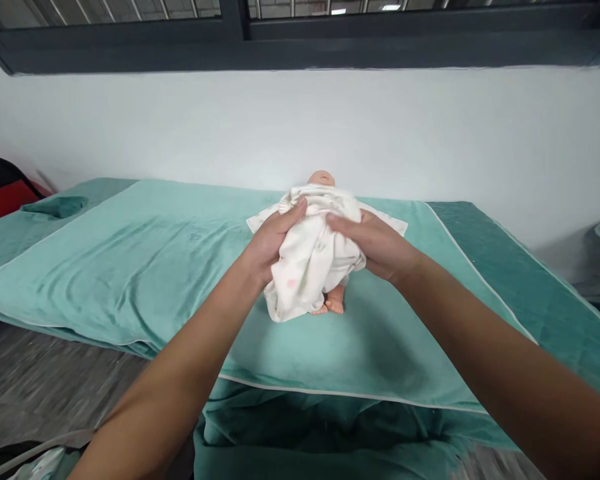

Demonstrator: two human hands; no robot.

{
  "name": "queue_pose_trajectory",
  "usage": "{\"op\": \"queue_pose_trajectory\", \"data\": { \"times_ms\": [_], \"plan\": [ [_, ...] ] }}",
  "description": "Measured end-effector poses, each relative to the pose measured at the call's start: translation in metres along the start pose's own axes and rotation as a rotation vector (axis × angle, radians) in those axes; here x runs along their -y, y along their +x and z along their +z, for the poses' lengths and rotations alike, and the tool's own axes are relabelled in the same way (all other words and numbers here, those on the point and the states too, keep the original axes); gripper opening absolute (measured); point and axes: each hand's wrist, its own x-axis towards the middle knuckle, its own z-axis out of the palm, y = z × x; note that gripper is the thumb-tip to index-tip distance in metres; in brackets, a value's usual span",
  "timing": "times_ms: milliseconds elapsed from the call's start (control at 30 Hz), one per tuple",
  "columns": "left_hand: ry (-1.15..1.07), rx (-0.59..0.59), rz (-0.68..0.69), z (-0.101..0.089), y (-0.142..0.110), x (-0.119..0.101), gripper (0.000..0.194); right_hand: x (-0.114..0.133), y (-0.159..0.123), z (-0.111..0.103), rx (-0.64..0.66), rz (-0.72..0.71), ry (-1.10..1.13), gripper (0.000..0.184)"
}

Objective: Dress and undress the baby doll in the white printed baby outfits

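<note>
A baby doll (335,298) lies on its back on the green bed. Its lower face shows at the far end, and its feet point toward me. Most of its body is hidden by a white printed cloth (305,267), bunched up, with faint pink and green marks. My left hand (275,238) grips the cloth's left side, thumb on top. On the right side, my right hand (373,241) holds the gathered cloth the same way, fingers tucked under. Both hands are above the doll's body. White fabric corners (391,220) spread flat beside the doll's upper part.
The bed's green cover (130,267) is rumpled on the left. A white wall (180,127) rises behind, below a dark window frame (300,50). A red and black object (5,197) stands at the far left. A pale cable (40,447) runs at the lower left.
</note>
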Motion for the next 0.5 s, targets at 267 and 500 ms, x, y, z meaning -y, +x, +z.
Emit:
{"op": "queue_pose_trajectory", "data": {
  "times_ms": [267, 500],
  "plan": [
    [0.053, 0.021, -0.152, -0.005, 0.005, 0.024, 0.037, -0.033, -0.003, -0.017, -0.361, -0.026, 0.091, 0.047],
    [0.532, 0.05, -0.245, -0.01, 0.004, 0.055, 0.028, -0.097, -0.067, -0.02, -0.386, 0.351, -0.057, 0.053]
  ]
}}
